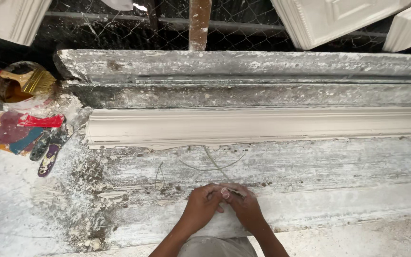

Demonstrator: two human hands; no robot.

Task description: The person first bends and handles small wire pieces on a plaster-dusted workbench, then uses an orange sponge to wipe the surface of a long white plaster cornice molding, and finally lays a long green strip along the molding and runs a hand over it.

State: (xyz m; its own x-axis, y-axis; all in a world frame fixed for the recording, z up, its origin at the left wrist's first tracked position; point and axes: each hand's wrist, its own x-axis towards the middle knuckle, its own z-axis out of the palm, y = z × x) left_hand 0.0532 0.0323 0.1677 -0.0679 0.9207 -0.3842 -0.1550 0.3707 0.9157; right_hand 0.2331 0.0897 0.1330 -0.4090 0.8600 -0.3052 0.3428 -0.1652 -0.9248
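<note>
My left hand (202, 204) and my right hand (242, 205) meet near the front of a plaster-crusted workbench (338, 166). Both pinch a thin pale fibre strand (215, 164) between fingertips; its loose end curls away across the bench toward a long cream-white plaster cornice moulding (262, 126). The moulding lies lengthwise across the bench, just beyond my hands, and runs off the right edge of the view.
At the far left stands a tin of brown liquid (5, 88) with a wide brush (32, 80) resting on it. Below it lie red and blue plastic scrapers (34, 131). White plaster castings (329, 19) lean against wire mesh behind the bench.
</note>
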